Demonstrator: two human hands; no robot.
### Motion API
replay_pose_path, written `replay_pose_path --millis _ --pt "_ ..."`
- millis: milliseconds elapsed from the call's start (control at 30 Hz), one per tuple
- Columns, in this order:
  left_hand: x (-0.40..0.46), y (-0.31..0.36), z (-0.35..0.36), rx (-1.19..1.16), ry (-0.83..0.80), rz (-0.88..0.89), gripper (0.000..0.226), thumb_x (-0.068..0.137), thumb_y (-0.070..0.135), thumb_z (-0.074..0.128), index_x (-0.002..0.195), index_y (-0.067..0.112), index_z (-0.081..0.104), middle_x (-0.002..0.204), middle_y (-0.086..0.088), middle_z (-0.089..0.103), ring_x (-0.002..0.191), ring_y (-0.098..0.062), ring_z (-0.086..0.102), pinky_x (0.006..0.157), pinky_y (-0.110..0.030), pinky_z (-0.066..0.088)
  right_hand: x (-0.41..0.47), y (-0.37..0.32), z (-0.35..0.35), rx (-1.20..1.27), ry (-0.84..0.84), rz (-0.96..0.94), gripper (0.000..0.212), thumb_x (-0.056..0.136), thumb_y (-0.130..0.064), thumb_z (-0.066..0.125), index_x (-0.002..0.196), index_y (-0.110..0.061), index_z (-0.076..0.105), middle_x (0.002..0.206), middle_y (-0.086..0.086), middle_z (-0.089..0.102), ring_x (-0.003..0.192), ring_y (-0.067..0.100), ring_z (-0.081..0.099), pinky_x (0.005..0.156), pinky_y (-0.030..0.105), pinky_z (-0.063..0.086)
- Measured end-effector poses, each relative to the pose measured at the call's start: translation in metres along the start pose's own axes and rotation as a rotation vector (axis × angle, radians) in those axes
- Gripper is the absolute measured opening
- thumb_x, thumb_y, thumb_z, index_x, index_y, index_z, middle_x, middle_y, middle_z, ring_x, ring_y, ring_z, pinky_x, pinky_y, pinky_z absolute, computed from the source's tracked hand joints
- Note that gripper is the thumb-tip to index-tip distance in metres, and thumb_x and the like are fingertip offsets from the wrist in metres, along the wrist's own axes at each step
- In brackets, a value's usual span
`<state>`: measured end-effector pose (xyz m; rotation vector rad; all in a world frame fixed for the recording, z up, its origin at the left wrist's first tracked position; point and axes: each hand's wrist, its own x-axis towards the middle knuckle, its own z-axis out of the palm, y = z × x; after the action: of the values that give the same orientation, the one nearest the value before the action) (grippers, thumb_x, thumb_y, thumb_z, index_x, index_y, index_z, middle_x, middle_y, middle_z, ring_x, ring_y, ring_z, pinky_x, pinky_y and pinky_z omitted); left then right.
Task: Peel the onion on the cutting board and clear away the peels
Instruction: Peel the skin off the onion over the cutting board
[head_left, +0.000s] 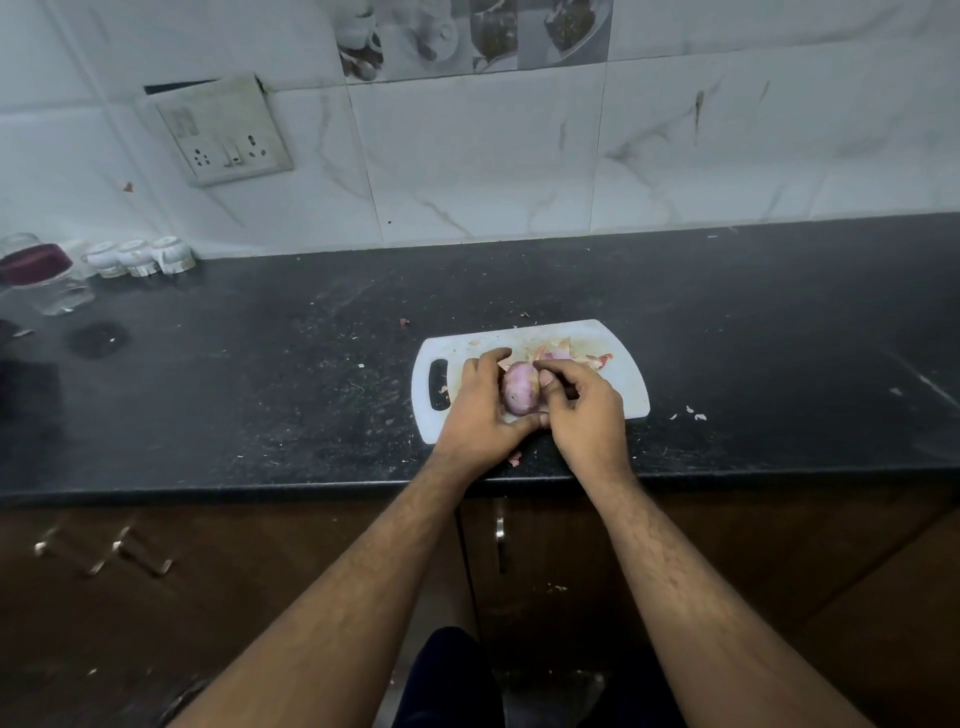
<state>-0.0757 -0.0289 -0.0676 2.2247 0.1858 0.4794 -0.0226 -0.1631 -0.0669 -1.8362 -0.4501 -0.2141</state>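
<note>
A pale pink onion (519, 392) is held just over the white cutting board (618, 382) on the black counter. My left hand (480, 410) cups the onion from its left side and from below. My right hand (584, 410) presses against its right side, with thumb and fingertips pinching at the onion's top. Loose peels (563, 354) in orange and pink lie on the far part of the board, behind the onion. One small peel scrap (514, 458) lies on the counter just in front of the board, between my wrists.
The black counter (260, 395) carries small scraps around the board. At the far left stand a glass jar with a dark red lid (39, 275) and three small white cups (140, 257). A tiled wall with a socket panel (223, 132) rises behind. The counter's front edge runs under my forearms.
</note>
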Motion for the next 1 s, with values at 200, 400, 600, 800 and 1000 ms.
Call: replay_pose_path --millis 200,400,600,800,1000 --pt "0.002 -0.003 0.003 -0.037 -0.016 0.056 0.062 0.082 0.029 0.082 0.135 0.022 0.051 0.124 0.004 0.059 0.113 -0.009 0.06 0.099 -0.03 0.053 -0.004 -0.001 -0.001 -0.058 0.025 -0.068 0.021 0.099 -0.028 0.064 0.117 -0.021 0.073 0.116 -0.011 0.067 0.105 0.0 0.06 0.089 0.006 0.044" --pt "0.002 -0.005 0.003 -0.084 0.007 0.056 0.054 0.078 0.024 0.087 0.119 0.025 0.051 0.114 0.004 0.065 0.105 -0.011 0.065 0.091 -0.034 0.056 -0.007 -0.002 -0.003 -0.041 0.057 -0.157 0.018 0.095 -0.019 0.07 0.113 -0.021 0.075 0.114 -0.011 0.068 0.11 0.003 0.062 0.094 0.025 0.053" --pt "0.003 -0.008 0.005 -0.083 0.014 0.081 0.065 0.074 0.032 0.087 0.129 0.031 0.051 0.125 0.004 0.063 0.117 -0.014 0.061 0.101 -0.045 0.054 -0.003 0.001 -0.005 -0.038 0.05 -0.126 0.017 0.093 -0.021 0.071 0.11 -0.017 0.073 0.105 -0.012 0.068 0.098 0.0 0.063 0.088 0.014 0.048" --pt "0.004 -0.01 0.004 -0.052 0.037 0.102 0.065 0.074 0.022 0.09 0.13 0.024 0.057 0.125 0.001 0.062 0.118 -0.012 0.056 0.103 -0.033 0.048 -0.002 0.005 -0.001 -0.038 0.068 -0.109 0.015 0.096 -0.023 0.067 0.11 -0.017 0.07 0.107 -0.011 0.069 0.095 0.002 0.064 0.086 0.017 0.052" --pt "0.005 -0.012 0.005 -0.019 0.039 0.11 0.063 0.07 0.027 0.093 0.122 0.027 0.058 0.115 0.001 0.061 0.11 -0.014 0.055 0.093 -0.026 0.047 0.003 0.004 -0.001 -0.046 0.008 -0.022 0.016 0.098 -0.031 0.063 0.107 -0.019 0.069 0.099 -0.01 0.07 0.09 0.005 0.064 0.082 0.023 0.053"
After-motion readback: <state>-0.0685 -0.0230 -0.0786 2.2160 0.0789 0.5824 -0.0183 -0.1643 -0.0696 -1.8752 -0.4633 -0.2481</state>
